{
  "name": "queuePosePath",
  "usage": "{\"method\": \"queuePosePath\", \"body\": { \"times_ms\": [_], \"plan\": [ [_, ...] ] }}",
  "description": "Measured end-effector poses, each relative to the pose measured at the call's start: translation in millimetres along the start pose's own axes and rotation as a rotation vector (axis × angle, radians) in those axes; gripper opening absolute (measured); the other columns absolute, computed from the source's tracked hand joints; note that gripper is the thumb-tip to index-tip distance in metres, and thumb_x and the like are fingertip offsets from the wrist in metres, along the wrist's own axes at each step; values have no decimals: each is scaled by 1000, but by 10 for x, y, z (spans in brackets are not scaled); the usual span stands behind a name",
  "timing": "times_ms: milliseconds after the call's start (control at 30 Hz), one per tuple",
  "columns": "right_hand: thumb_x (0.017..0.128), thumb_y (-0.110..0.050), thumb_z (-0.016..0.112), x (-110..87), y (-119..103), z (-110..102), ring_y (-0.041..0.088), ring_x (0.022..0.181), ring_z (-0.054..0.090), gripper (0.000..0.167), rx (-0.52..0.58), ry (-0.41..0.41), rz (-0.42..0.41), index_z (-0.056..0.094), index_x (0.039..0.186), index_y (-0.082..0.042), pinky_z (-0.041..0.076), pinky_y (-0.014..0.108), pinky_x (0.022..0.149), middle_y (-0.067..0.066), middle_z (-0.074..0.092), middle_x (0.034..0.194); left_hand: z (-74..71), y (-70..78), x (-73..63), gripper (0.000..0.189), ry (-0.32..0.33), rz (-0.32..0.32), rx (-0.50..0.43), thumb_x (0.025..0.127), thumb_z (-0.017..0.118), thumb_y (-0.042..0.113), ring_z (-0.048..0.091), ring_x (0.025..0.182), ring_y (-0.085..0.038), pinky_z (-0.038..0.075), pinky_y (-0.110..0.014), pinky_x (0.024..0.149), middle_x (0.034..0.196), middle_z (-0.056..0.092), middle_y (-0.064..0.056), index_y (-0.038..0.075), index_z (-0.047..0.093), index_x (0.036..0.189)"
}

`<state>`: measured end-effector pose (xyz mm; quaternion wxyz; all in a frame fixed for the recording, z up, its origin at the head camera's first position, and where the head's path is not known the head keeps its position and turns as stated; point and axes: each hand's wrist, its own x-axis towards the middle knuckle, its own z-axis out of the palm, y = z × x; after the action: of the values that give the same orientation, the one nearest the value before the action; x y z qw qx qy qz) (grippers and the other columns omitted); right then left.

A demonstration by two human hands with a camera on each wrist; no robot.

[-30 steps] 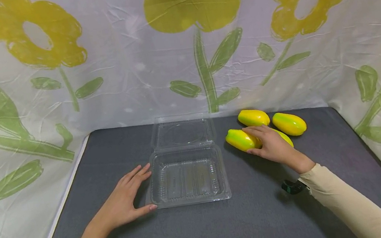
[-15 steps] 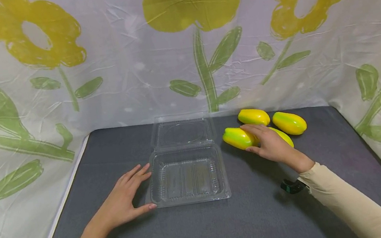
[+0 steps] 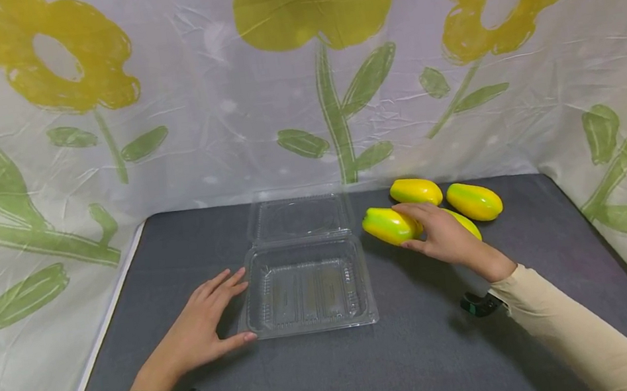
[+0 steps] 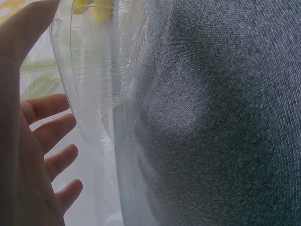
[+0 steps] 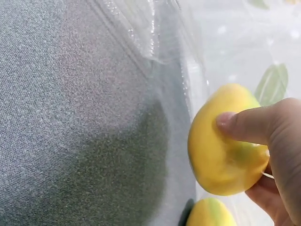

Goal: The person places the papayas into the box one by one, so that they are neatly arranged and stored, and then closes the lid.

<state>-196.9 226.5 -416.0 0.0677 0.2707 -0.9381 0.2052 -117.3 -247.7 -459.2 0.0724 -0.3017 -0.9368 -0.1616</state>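
My right hand (image 3: 445, 234) grips a glossy yellow-green papaya (image 3: 388, 225), its thumb pressed on the near side. In the right wrist view this papaya (image 5: 221, 146) hangs just above the dark cloth, and part of it is hidden by the hand. Just left of it lies a clear plastic clamshell box (image 3: 315, 325), its lid (image 3: 300, 217) tipped back toward the wall. Fingers spread and relaxed, my left hand (image 3: 194, 332) rests at the box's left rim, with fingertips and thumb touching or very near it.
Three more papayas lie at the back right: one behind (image 3: 415, 191), one to the right (image 3: 474, 201), and one partly hidden under the right hand (image 3: 465, 225). Dark grey cloth covers the table (image 3: 340, 385). A flower-printed curtain (image 3: 199, 151) closes off the back and sides.
The held papaya has risen slightly and shifted a little left with my right hand. My left hand and the box have stayed in place.
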Motion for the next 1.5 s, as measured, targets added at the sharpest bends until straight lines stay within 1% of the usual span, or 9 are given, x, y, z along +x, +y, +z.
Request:
{"method": "queuePosePath", "body": {
  "times_ms": [200, 400, 733, 833, 1000, 1267, 1500],
  "plan": [
    [82, -20, 81, 17, -5, -39, 40, 129, 54, 71, 38, 2, 4, 49, 144, -5, 47, 57, 104, 20, 55, 142, -1, 7, 18, 86, -1, 5, -4, 78, 74, 61, 36, 145, -37, 31, -61, 113, 159, 40, -7, 12, 50, 144],
    [83, -21, 81, 39, -32, -66, 39, 131, 53, 72, 64, -6, 20, 49, 145, -6, 46, 57, 106, 17, 56, 143, -8, 27, 30, 86, -11, -3, -9, 79, 73, 62, 35, 146, -36, 30, -60, 114, 159, 38, -6, 12, 50, 144],
    [84, -26, 80, 91, -89, -80, 36, 132, 53, 71, 62, -8, 15, 49, 145, -8, 46, 56, 107, 14, 57, 143, -57, 49, 60, 87, -30, -12, 13, 78, 73, 64, 34, 146, -36, 29, -59, 115, 159, 39, -7, 12, 50, 144],
    [84, -27, 80, 102, -122, -88, 36, 132, 52, 70, 64, -14, 20, 50, 145, -9, 45, 56, 107, 14, 57, 143, -55, 48, 59, 88, -36, -17, 12, 77, 73, 65, 35, 146, -36, 28, -60, 115, 159, 39, -8, 11, 51, 144],
    [84, -26, 80, 134, -180, -91, 35, 132, 52, 70, 83, -24, 26, 50, 145, -10, 44, 56, 108, 12, 57, 143, -53, 59, 50, 89, -45, -35, -18, 76, 74, 64, 35, 146, -36, 28, -61, 115, 158, 40, -8, 11, 50, 144],
    [84, -24, 80, 206, -263, -62, 33, 133, 52, 70, 99, -36, 13, 49, 146, -14, 46, 54, 108, 9, 56, 145, -60, 73, 34, 91, -57, -60, -31, 76, 74, 65, 35, 146, -35, 28, -61, 115, 159, 40, -5, 13, 48, 146],
    [85, -26, 80, 294, -372, -30, 31, 131, 54, 70, 113, -52, -11, 49, 146, -13, 46, 52, 108, 8, 57, 144, -55, 74, 17, 92, -58, -68, -34, 75, 75, 64, 36, 146, -36, 30, -62, 114, 158, 41, -4, 12, 49, 146]
  ]
}}
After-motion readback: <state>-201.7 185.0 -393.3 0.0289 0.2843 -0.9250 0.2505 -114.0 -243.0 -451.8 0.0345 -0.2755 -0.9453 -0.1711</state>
